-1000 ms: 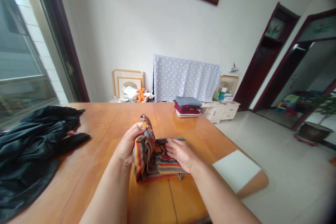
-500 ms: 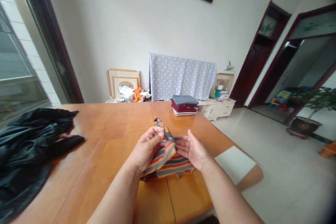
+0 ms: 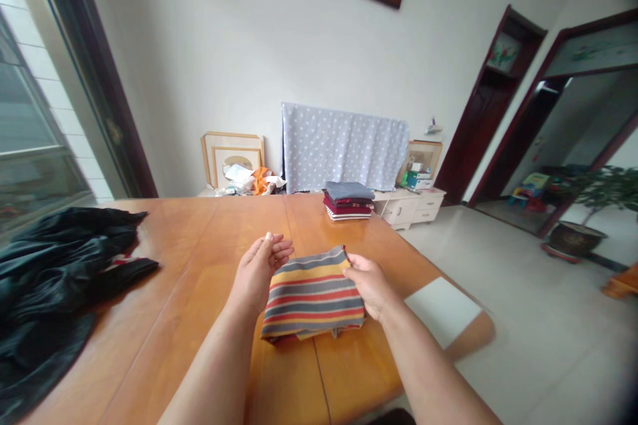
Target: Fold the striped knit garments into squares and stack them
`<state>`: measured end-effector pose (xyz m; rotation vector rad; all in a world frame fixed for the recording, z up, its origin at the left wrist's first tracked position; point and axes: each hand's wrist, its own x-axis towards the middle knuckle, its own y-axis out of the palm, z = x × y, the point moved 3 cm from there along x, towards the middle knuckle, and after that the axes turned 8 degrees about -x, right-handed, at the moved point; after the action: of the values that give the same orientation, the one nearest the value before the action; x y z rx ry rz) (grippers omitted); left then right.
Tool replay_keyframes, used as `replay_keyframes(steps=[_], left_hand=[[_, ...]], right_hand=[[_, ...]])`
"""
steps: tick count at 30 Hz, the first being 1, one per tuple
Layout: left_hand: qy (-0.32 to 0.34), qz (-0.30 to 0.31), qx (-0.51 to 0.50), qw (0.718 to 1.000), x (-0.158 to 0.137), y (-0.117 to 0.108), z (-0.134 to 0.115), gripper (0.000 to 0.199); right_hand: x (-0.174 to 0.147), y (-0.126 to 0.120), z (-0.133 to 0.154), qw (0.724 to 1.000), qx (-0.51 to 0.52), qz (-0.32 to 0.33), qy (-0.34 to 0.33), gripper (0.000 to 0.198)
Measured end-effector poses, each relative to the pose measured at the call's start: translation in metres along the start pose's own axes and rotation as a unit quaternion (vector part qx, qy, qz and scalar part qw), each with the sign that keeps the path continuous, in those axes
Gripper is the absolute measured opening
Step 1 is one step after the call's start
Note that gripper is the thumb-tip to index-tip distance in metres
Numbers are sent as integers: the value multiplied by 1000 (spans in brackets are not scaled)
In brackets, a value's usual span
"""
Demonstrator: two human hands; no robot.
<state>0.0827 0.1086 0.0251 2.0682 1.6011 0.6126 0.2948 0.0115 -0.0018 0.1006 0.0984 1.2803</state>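
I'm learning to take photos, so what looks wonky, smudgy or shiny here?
In the head view, the dark-red wooden door leans, the leafy green potted plant looks soft near the right edge, and the orange-brown wooden table has pale glare; there too, the red-yellow-grey striped cloth looks clearer.

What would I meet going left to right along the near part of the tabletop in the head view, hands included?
Black clothes, left hand, striped cloth, right hand, white sheet.
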Motion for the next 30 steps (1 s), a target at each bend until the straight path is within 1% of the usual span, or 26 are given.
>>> replay_keyframes(steps=[2, 4, 6, 9, 11, 14, 16, 18, 21, 23, 25, 27, 30], left_hand=[[5, 4, 18, 1000, 0, -1, 1, 51], [8, 11, 52, 999, 0, -1, 3, 53], [1, 20, 105, 994, -1, -1, 8, 55], [-17, 39, 197, 980, -2, 0, 15, 56], [-19, 61, 241, 968, -3, 2, 17, 55], [-3, 115, 281, 953, -9, 8, 17, 51], [12, 145, 294, 945, -12, 11, 16, 49], [22, 152, 296, 943, -14, 12, 16, 49], [32, 123, 296, 947, -11, 9, 17, 51], [40, 103, 288, 951, -7, 5, 15, 52], [48, 102, 272, 956, -5, 3, 11, 51], [57, 128, 246, 959, -4, 1, 5, 51], [68, 194, 209, 956, -4, -1, -5, 50]], right_hand=[[5, -6, 2, 1000, 19, -16, 9, 40], [8, -15, 0, 999, 15, -33, 26, 41], [9, -24, -8, 998, -4, -44, 52, 39], [7, -32, -23, 995, -12, -49, 89, 35], [6, -33, -28, 994, -3, -46, 96, 35], [6, -30, -22, 996, 8, -40, 79, 40], [8, -23, -12, 997, 31, -37, 63, 41], [10, -13, -1, 996, 68, -30, 51, 40], [12, 8, 10, 991, 123, 9, 44, 40], [10, 25, 14, 987, 146, 51, 40, 43], [8, 39, 17, 983, 156, 93, 32, 44], [5, 51, 20, 978, 157, 137, 28, 45], [3, 62, 24, 968, 152, 196, 32, 47]])
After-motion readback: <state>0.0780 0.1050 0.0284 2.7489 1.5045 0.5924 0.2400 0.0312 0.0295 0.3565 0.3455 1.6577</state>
